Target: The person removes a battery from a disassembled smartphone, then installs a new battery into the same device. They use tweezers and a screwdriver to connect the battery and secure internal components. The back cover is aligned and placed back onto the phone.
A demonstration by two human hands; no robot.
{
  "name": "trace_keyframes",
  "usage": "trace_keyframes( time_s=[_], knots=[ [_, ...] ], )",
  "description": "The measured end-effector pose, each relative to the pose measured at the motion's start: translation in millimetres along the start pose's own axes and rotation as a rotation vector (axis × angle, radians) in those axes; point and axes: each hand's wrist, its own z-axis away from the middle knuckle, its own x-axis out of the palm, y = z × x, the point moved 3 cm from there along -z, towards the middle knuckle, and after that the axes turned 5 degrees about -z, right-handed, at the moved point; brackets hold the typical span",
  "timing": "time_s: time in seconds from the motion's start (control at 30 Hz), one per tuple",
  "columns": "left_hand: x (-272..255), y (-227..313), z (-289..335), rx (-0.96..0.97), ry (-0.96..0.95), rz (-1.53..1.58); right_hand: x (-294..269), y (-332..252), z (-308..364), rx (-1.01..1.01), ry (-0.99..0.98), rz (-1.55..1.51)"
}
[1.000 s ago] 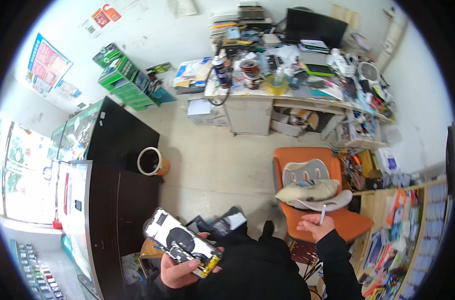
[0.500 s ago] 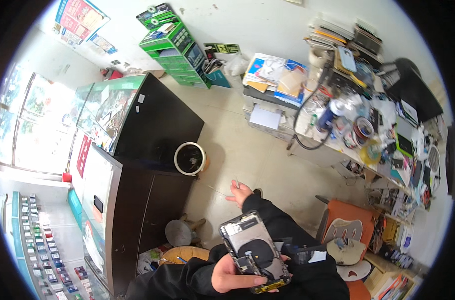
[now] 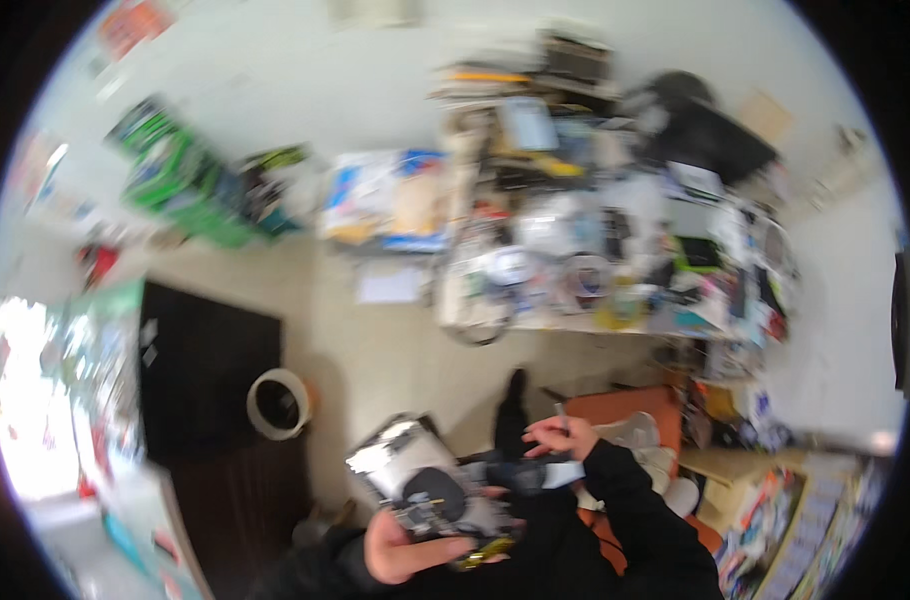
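Note:
My left hand [image 3: 400, 552] is closed round the lower end of an opened smartphone [image 3: 400, 460], its thumb across the bottom edge. The phone's inside faces up, with a silvery plate, a round black pad and small boards. Right of it, my right hand [image 3: 567, 438] pinches a thin grey pen-like tool [image 3: 561, 410] that points upward; blur hides its exact kind. Between the two hands, a dark, partly see-through packet [image 3: 520, 475] with a white label [image 3: 563, 474] lies near my lap.
An orange chair [image 3: 630, 403] stands by my right arm. Ahead is a crowded workbench [image 3: 535, 322] with tape rolls, bottles and cables. A white bucket [image 3: 280, 404] stands beside a dark cabinet [image 3: 210, 370] on the left. A green display rack [image 3: 180, 180] stands farther back.
The view has swung right toward the workbench and is blurred. My right hand, with the thin tool, has drawn back from over the floor toward the chair. The phone stays in my left hand.

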Motion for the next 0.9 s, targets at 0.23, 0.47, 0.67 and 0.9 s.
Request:
trace_keyframes(
  time_s=[0.23,0.47,0.67,0.9],
  knots=[
    [38,-10,-134,0.143,0.125,-0.022,-124,-109,82,-0.247,-0.121,-0.349],
    [127,16,-247,-0.048,0.104,-0.195,-194,-157,133,-0.538,-0.081,-0.623],
    [143,19,-322,-0.156,0.026,-0.209,-283,-102,137,-0.377,0.405,-0.556],
    [176,-15,-407,-0.197,0.099,-0.114,-397,-117,117,-0.18,0.285,-0.522]
  ],
)
